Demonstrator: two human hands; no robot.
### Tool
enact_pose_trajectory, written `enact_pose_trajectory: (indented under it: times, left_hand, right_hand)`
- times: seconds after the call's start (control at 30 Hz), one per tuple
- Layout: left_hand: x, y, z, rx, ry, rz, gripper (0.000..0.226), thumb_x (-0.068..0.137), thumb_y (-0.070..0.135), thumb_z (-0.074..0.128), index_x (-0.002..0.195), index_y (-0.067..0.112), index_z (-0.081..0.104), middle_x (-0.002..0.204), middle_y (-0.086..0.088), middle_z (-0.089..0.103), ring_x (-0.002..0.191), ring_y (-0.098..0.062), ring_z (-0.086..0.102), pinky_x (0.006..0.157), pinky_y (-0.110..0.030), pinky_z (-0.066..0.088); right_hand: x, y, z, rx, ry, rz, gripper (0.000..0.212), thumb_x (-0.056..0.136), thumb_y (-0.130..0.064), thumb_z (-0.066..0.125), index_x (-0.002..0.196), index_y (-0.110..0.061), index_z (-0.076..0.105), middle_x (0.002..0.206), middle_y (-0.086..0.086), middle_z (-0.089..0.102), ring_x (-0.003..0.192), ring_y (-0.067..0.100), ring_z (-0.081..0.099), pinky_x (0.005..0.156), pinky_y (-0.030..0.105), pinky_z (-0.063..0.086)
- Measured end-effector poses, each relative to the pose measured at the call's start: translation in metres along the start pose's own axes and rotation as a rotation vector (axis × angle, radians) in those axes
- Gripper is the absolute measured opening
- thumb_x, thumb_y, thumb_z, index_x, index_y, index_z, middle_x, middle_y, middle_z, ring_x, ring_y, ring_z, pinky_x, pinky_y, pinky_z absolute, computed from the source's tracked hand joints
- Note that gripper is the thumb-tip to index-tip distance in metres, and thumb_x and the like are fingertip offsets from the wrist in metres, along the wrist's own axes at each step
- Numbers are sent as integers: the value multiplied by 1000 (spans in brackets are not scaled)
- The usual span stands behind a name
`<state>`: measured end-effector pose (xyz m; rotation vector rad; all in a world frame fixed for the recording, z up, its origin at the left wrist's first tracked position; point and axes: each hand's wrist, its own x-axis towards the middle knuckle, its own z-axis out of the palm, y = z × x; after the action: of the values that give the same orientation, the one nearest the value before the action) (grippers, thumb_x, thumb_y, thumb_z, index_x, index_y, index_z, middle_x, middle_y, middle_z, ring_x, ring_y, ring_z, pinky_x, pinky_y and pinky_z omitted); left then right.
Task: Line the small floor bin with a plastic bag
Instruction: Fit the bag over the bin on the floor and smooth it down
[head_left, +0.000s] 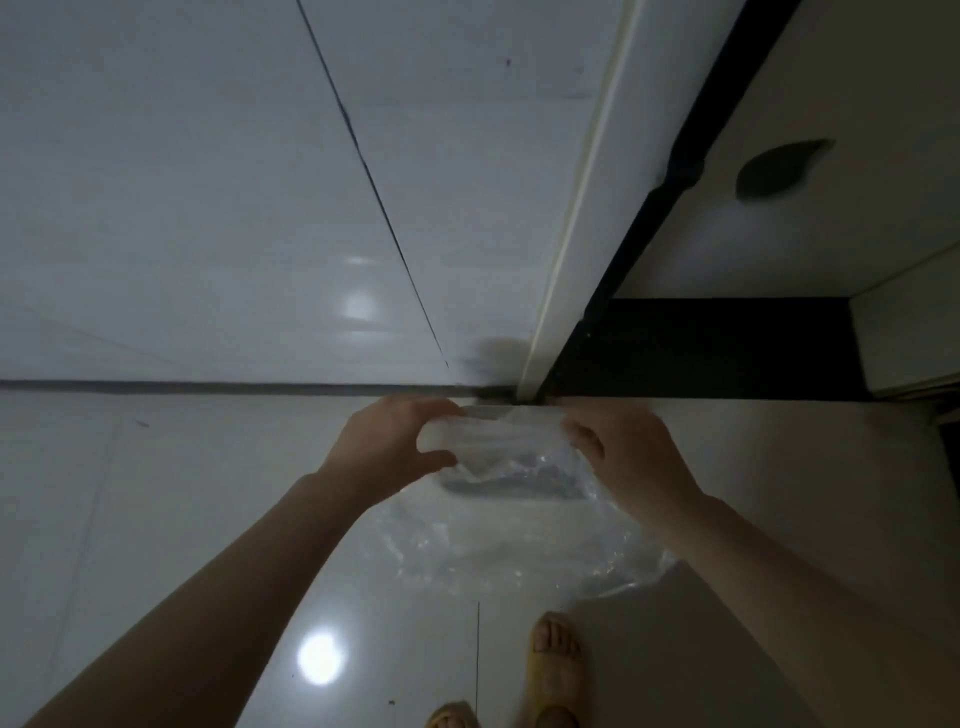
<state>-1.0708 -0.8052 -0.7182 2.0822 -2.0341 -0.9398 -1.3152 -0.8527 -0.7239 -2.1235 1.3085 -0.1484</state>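
I hold a clear, thin plastic bag (519, 551) in front of me at about waist height. My left hand (395, 441) pinches its top edge on the left, and my right hand (628, 452) pinches the same edge on the right. The bag hangs down loosely and crinkled between my forearms. Through the plastic a small grey rectangular shape (511, 488) shows on the floor near the wall; it looks like the small bin, mostly veiled by the bag.
Glossy white floor tiles (182, 519) reflect a ceiling light. A white tiled wall (208, 208) rises ahead. A white door frame (571, 234) and dark threshold (701, 348) lie right of centre. My feet in yellow slippers (556, 670) stand below the bag.
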Motion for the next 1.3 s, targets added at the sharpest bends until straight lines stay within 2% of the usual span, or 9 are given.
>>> enact_pose_trajectory:
  times: [0.23,0.43,0.53,0.63,0.77,0.87,1.07,1.2,1.3]
  left_hand:
    - [9,-32,33,178,53,110,21,75,28,75,91,20,65,91,0,69,89,-22,62,100,-40,40]
    - [42,-36,46,124,297,112,15,73,8,74,78,9,59,75,-10,61,67,-31,57,82,-42,46]
    - [56,-43,48,70,397,107,20,70,8,76,81,10,59,78,-9,60,63,-28,56,59,-30,42]
    - [60,-54,61,81,390,119,23,70,12,78,87,12,61,82,-8,61,63,-28,58,56,-27,40]
    - [68,-64,94,105,269,146,29,77,28,73,102,16,62,95,-6,61,76,-24,61,64,-33,50]
    - [76,-71,118,110,211,212,36,81,37,67,113,25,59,107,-2,62,93,-21,60,89,-39,46]
    - [90,-92,152,316,163,250,45,87,38,58,131,33,47,139,-2,49,131,-21,40,115,-45,14]
    - [109,-103,169,401,176,158,64,91,52,41,144,37,9,159,-4,6,145,-25,3,115,-46,-5]
    - [115,-108,181,479,172,138,70,90,58,34,138,40,-14,158,-6,-11,144,-28,-9,113,-47,-10]
  right_hand:
    - [-5,39,19,-12,112,105,24,86,0,58,107,-8,65,104,12,68,93,27,63,82,30,45]
    - [11,59,44,-94,141,56,43,88,3,54,129,-9,50,96,16,51,74,27,55,63,37,49]
    - [20,75,53,-65,208,20,40,88,0,55,127,-8,52,97,15,51,71,24,54,62,30,45]
    - [24,92,69,-94,143,17,41,88,-6,57,128,-13,52,102,14,51,80,27,55,66,36,49]
    - [27,116,98,-184,-40,48,62,85,-33,63,139,-25,34,136,8,45,121,28,42,99,39,37]
    - [26,128,118,-163,-127,-60,76,79,-29,71,142,-28,28,148,-1,35,133,22,33,106,38,33]
    - [39,135,145,-438,-11,-231,70,65,-17,81,128,-15,50,124,11,60,110,30,57,85,36,52]
    - [58,147,160,-609,2,-154,62,82,-29,61,137,-22,32,131,12,43,113,29,42,87,38,41]
    - [66,150,170,-705,-30,-157,60,80,-15,61,133,-18,36,132,15,41,115,32,41,89,41,40]
